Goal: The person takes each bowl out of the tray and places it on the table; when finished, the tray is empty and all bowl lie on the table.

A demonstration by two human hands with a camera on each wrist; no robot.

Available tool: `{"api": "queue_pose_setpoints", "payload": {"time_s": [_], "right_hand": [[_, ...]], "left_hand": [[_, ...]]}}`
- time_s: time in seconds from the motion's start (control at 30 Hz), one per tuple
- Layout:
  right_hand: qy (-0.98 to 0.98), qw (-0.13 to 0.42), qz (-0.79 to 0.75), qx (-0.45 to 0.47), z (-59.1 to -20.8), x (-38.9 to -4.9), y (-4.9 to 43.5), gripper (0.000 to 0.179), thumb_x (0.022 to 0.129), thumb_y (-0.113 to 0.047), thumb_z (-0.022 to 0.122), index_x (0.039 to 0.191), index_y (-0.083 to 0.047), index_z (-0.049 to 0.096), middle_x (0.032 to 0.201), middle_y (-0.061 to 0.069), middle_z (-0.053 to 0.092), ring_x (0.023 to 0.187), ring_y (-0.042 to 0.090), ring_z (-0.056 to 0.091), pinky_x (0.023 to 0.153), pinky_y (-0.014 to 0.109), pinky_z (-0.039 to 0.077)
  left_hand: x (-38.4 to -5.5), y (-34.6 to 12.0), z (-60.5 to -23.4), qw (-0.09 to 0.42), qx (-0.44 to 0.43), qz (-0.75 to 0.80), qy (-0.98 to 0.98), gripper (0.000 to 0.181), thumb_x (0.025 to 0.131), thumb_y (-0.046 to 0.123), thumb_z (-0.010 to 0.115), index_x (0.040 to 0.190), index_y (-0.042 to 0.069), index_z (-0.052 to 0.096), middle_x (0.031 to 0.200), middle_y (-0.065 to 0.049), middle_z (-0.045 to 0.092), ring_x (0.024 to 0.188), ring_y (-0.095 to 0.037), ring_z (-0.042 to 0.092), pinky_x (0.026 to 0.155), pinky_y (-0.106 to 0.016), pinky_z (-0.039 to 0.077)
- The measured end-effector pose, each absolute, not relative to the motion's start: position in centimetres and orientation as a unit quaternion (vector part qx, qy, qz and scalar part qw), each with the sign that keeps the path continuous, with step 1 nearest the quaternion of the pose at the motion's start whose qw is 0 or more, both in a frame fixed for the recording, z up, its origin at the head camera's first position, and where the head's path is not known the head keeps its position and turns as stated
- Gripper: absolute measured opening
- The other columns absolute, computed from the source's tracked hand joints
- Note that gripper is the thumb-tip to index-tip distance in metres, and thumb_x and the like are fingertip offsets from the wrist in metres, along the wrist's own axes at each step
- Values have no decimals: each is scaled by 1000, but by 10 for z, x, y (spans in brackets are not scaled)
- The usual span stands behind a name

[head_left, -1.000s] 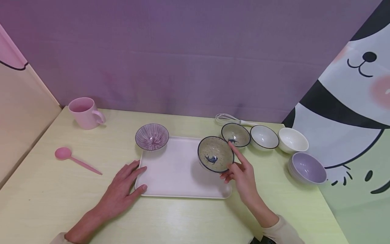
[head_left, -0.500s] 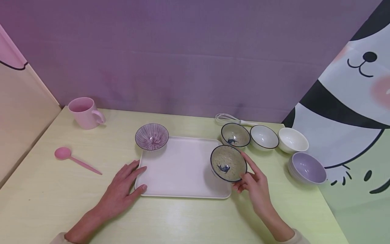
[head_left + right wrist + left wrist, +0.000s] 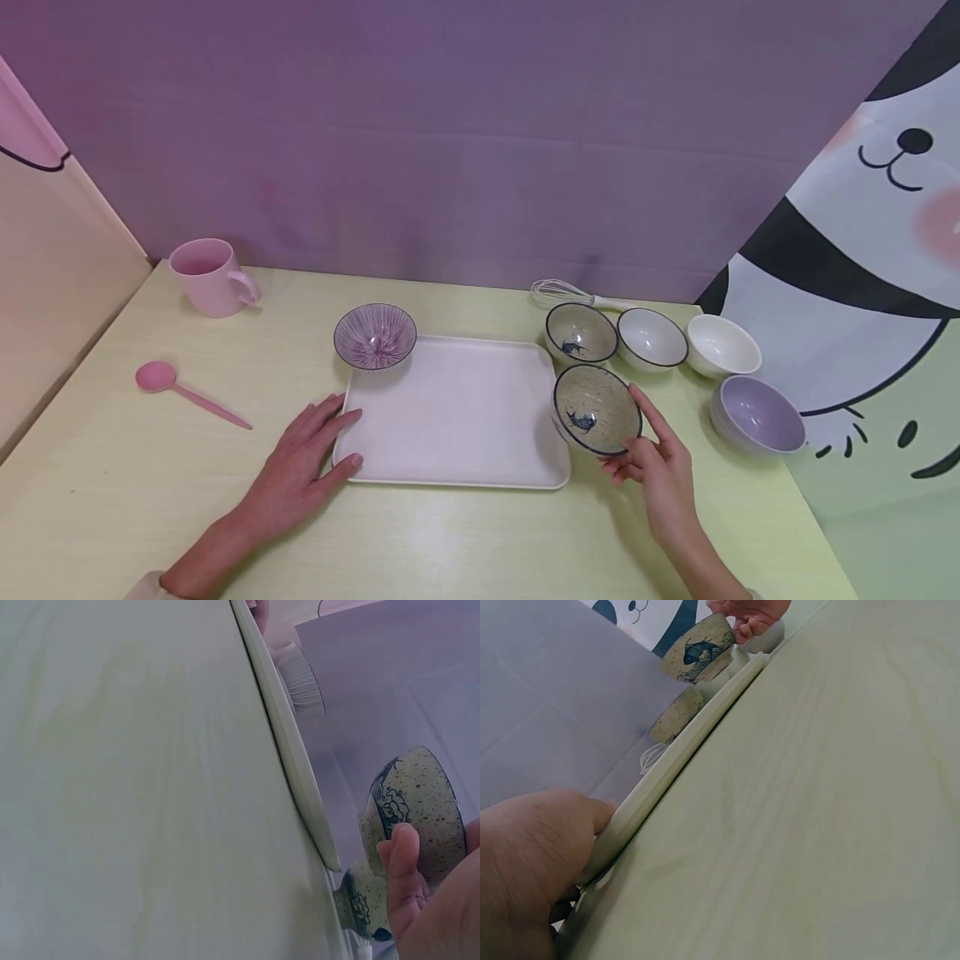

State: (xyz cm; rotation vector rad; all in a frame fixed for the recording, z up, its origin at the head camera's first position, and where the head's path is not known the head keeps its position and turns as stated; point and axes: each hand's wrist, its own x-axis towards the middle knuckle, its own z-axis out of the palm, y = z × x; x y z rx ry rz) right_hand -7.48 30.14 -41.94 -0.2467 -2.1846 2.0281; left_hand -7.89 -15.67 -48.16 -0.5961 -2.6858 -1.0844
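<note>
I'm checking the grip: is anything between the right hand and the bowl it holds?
Nothing visible: the right hand grips the speckled bowl directly. The matching bowl sits on its far side, not between them.

The near round beige ceramic bowl with a dark rim (image 3: 597, 407) looks glazed, speckled and glossy inside; the far round beige ceramic bowl (image 3: 582, 327) shines likewise. The rectangular white tray (image 3: 450, 425) appears smooth, matt plastic. At left, 2 pink plastic-looking pieces, the cylindrical mug (image 3: 210, 290) and long-handled spoon (image 3: 156, 377), are smooth, low in sheen. The pale wood-grained tabletop (image 3: 450, 550) has a soft gloss; the purple backdrop (image 3: 450, 142) looks like creased, matt cloth.
</note>
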Motion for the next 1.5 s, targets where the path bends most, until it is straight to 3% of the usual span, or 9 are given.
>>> {"api": "queue_pose_setpoints", "payload": {"time_s": [0.27, 0.53, 0.87, 1.23, 1.37, 1.5], "right_hand": [[-714, 98, 689, -83, -425, -69, 316, 74, 103, 13, 40, 165, -24, 55, 71, 12, 76, 57, 14, 72, 52, 23, 61], [-708, 106, 689, -116, -428, -63, 327, 72, 105, 10, 39, 169, -22, 50, 73, 10, 76, 58, 13, 71, 54, 23, 61], [-681, 123, 713, -114, -440, -61, 342, 69, 109, 7, 40, 163, -33, 57, 72, 12, 77, 58, 14, 73, 53, 23, 61], [-667, 133, 717, -150, -440, -68, 356, 69, 111, 6, 40, 176, -16, 32, 76, 10, 80, 60, 15, 76, 54, 25, 63], [-656, 139, 722, -170, -440, -70, 360, 70, 111, 6, 41, 177, -14, 29, 74, 9, 79, 59, 15, 76, 55, 26, 64], [-646, 147, 725, -187, -440, -70, 364, 70, 111, 5, 41, 177, -17, 30, 73, 9, 79, 58, 16, 76, 57, 26, 65]], "left_hand": [[-79, -157, -480, 80, -196, -367, -906, 57, 104, 27, 78, 155, 8, 63, 168, -22, 49, 157, -49, 40, 129, -68, 29], [-79, -157, -480, 78, -196, -367, -906, 56, 104, 28, 77, 155, 8, 63, 168, -22, 49, 157, -49, 40, 128, -69, 30], [-79, -158, -480, 70, -192, -371, -906, 56, 105, 28, 77, 156, 9, 62, 169, -22, 48, 158, -49, 39, 128, -71, 29], [-79, -157, -481, 72, -192, -372, -905, 56, 105, 28, 77, 156, 9, 63, 169, -21, 49, 157, -48, 40, 128, -70, 29], [-79, -157, -481, 80, -196, -373, -903, 56, 104, 27, 78, 155, 9, 63, 168, -22, 49, 156, -49, 41, 128, -68, 29], [-79, -157, -481, 95, -205, -373, -900, 56, 103, 25, 79, 154, 8, 64, 166, -23, 51, 154, -50, 43, 133, -59, 28]]}}
